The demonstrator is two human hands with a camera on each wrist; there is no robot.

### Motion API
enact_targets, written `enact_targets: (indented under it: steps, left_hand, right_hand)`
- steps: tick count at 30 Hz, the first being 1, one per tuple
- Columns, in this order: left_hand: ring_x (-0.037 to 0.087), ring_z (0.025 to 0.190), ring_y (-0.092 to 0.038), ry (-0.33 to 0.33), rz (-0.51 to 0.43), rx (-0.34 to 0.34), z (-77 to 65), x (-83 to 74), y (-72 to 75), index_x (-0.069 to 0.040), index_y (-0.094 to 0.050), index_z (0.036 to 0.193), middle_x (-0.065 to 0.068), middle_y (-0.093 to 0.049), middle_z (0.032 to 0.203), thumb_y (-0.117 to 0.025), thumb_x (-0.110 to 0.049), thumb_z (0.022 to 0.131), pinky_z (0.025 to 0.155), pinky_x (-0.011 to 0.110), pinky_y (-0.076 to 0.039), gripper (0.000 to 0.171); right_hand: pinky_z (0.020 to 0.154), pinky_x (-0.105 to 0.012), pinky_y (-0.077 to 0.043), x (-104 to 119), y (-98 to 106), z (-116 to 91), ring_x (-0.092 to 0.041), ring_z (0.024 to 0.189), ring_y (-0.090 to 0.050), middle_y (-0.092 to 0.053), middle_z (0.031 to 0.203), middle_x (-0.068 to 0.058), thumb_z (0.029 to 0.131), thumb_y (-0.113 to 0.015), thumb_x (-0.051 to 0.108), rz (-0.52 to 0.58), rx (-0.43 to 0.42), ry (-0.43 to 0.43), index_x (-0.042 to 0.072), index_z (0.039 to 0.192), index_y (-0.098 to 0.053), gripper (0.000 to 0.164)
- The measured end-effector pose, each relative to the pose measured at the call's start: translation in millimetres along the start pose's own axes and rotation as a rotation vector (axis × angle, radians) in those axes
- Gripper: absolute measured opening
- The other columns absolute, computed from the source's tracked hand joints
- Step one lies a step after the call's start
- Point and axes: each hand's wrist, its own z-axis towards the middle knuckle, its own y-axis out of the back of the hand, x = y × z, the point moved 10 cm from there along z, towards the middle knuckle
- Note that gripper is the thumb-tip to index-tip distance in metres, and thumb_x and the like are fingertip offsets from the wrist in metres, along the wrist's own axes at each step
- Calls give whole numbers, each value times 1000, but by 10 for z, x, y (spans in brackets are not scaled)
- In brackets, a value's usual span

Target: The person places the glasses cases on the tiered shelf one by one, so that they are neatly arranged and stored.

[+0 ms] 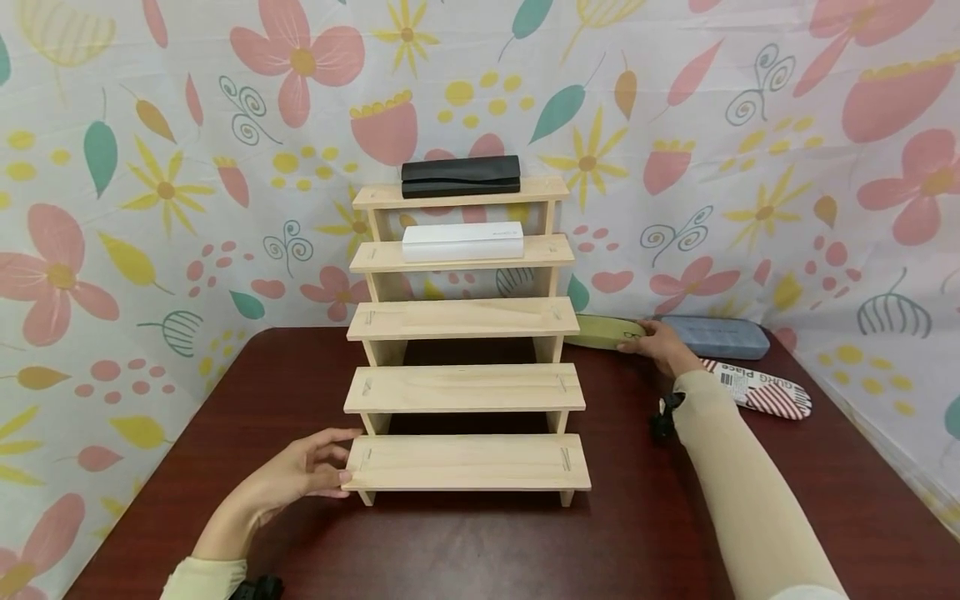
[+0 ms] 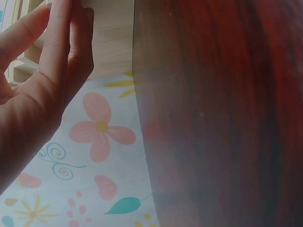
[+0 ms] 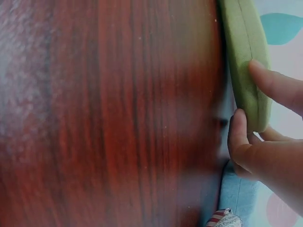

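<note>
A wooden five-tier stand (image 1: 465, 392) rises like steps on the table. My left hand (image 1: 300, 471) grips the left end of its lowest board; in the left wrist view the fingers (image 2: 57, 52) bend against the pale wood. Over to the right, my right hand (image 1: 660, 346) pinches the right end of a green glasses case (image 1: 600, 331), which has a small glasses drawing on it. The right wrist view has the thumb on one side of the green case (image 3: 248, 71) and fingertips at its end. Behind the stand's edge, the case's left end is hidden.
A black glasses case (image 1: 461, 177) lies on the top board, a white case (image 1: 462, 242) on the one below. Right of my right hand are a blue case (image 1: 716, 337) and a red-and-white patterned case (image 1: 772, 395). A flowered cloth (image 1: 712, 125) hangs behind the dark table (image 1: 480, 550).
</note>
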Motion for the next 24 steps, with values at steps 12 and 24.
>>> enact_targets:
  steps: [12,24]
  left_hand:
    - [23,90,-65,8,1,1,-9,18,3,12,-25,143,18,-56,109,-64,-4,92,79,42,-58,66]
    - [24,90,-65,3,6,-1,5,5,5,12,-26,143,18,-55,107,-63,-3,92,78,41,-58,65]
  right_hand:
    - [106,-39,-41,14,-133,-65,-28,119,-55,-7,153,-32,97,-57,8,263,79,17,-2,151,6,84]
    - [107,-42,-38,159,-84,-101,-6,85,-63,-40,117,-14,94,-56,-5,439,74,117,-10,149,-7,74]
